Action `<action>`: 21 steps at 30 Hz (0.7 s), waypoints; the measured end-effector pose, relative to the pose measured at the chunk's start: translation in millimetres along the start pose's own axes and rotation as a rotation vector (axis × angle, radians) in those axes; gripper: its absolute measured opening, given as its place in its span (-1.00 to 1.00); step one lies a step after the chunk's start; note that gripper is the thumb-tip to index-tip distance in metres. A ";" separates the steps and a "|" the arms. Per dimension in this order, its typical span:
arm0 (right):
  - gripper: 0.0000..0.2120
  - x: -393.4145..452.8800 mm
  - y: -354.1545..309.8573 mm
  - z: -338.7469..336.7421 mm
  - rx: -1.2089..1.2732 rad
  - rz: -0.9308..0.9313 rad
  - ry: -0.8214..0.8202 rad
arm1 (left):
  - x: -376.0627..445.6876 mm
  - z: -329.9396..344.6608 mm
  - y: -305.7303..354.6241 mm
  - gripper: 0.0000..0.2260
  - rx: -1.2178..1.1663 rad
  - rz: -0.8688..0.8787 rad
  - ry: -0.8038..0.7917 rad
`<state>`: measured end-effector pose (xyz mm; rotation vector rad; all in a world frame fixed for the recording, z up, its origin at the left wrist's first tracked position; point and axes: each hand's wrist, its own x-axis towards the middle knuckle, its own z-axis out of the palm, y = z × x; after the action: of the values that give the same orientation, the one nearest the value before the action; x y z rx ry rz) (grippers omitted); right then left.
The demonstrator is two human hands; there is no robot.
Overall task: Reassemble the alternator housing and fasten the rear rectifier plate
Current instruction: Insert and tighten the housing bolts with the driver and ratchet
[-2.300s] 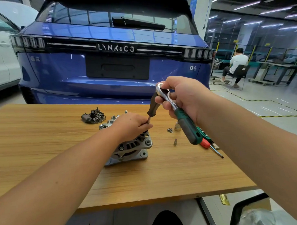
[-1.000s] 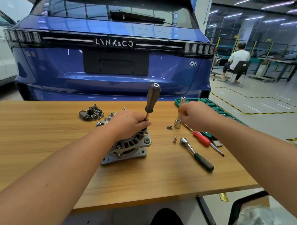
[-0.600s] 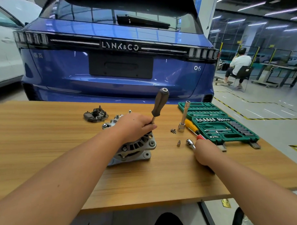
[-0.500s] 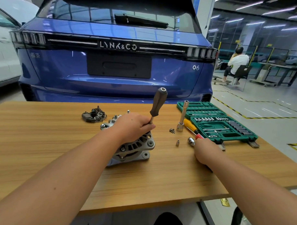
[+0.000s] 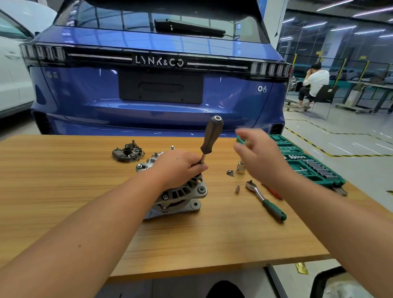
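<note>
Housing looks mostly together: the alternator (image 5: 178, 192) sits mid-table, left hand (image 5: 179, 166) gripping the driver (image 5: 210, 138) shaft upright on it. Right hand (image 5: 257, 155) hovers loose, holding nothing (blurry though). Rectifier plate (image 5: 128, 151) lies unfitted toward the far edge, ratchet (image 5: 265, 201) idle near the right edge.

On my table (image 5: 55, 199) I count one alternator (image 5: 180, 197), one rectifier plate (image 5: 127, 151) and one ratchet (image 5: 265, 201). I also count one screwdriver (image 5: 210, 138), one socket set (image 5: 311, 164) and two cars.
</note>
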<state>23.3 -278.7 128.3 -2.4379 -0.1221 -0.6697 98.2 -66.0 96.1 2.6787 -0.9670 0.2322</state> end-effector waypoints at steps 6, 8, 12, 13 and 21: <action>-0.64 17.5 -104.7 -57.0 -0.455 -0.449 -0.345 | -1.7 -3.0 -0.6 -0.72 -0.003 -0.012 -0.015; -0.76 22.1 -114.6 -62.1 -0.716 -0.532 -0.378 | -2.7 -3.8 1.1 -0.73 -0.008 -0.007 -0.026; -0.69 30.1 -116.1 -61.5 -0.829 -0.473 -0.364 | -3.9 -7.9 1.5 -0.75 -0.085 -0.019 -0.055; -0.57 31.7 -114.2 -58.9 -0.812 -0.392 -0.331 | -3.9 -9.2 1.4 -0.74 -0.107 -0.021 -0.058; -0.71 30.7 -111.8 -59.8 -0.593 -0.279 -0.424 | -2.6 -14.1 0.5 -0.74 -0.122 -0.041 -0.119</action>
<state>-2.4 -224.0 243.9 -3.1495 -0.5017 -0.3126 95.2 -60.3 108.9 2.6218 -0.9267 0.0054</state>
